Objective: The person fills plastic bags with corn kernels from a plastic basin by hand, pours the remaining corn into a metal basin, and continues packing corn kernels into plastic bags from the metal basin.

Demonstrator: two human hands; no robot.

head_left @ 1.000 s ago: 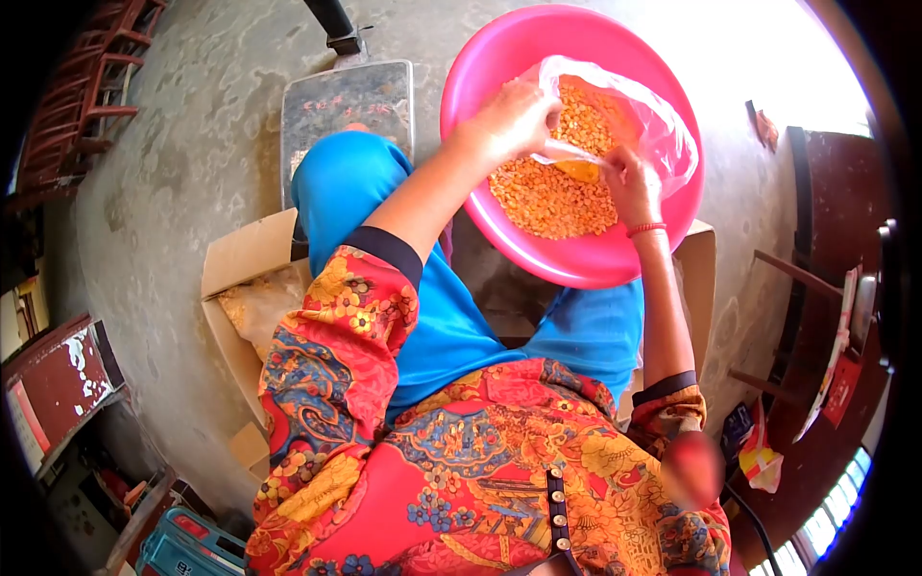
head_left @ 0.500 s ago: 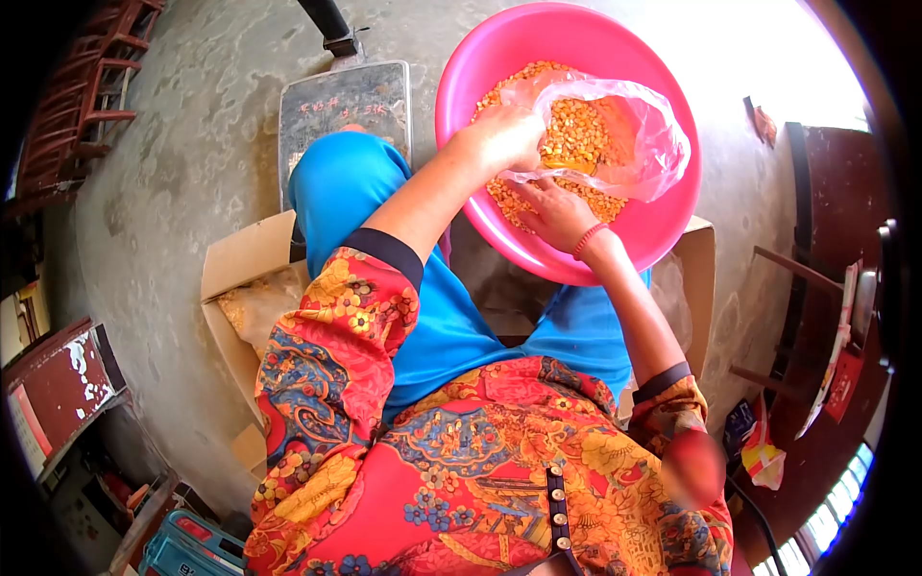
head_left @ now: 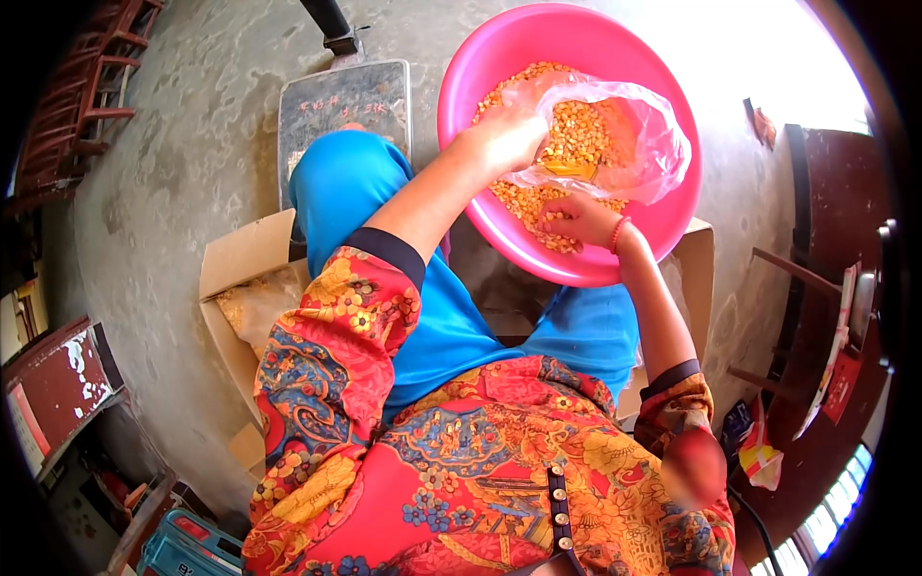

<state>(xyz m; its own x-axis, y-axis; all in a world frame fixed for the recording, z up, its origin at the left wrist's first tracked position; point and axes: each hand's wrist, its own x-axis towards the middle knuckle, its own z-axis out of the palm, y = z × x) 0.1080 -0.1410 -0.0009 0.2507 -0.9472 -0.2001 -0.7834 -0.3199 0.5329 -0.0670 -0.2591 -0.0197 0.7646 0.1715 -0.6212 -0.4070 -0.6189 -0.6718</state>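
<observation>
No text readable. Scale (head_left: 370, 84), upper frame, left of centre: red handwritten characters (head_left: 343, 106) on its plate, too faint to make out. Teal box (head_left: 173, 543), lower left: small mark (head_left: 184, 568), illegible.

In the upper right of the frame, the basin (head_left: 595, 38) looks to be smooth, glossy plastic. Inside it, the bag (head_left: 663, 158) is thin, clear plastic film, crinkled and shiny, and the grains (head_left: 576, 120) look dry and hard. Upper centre, the scale plate (head_left: 351, 91) is dark, apparently metal, scuffed and dull. The trousers (head_left: 351, 182) are smooth cloth; lower centre, the shirt (head_left: 461, 451) is printed cloth with shiny buttons (head_left: 559, 494). The box (head_left: 248, 252) is matt cardboard, the floor (head_left: 202, 125) blotchy, cement-like, and the chairs (head_left: 110, 62), upper left, seemingly wood.
</observation>
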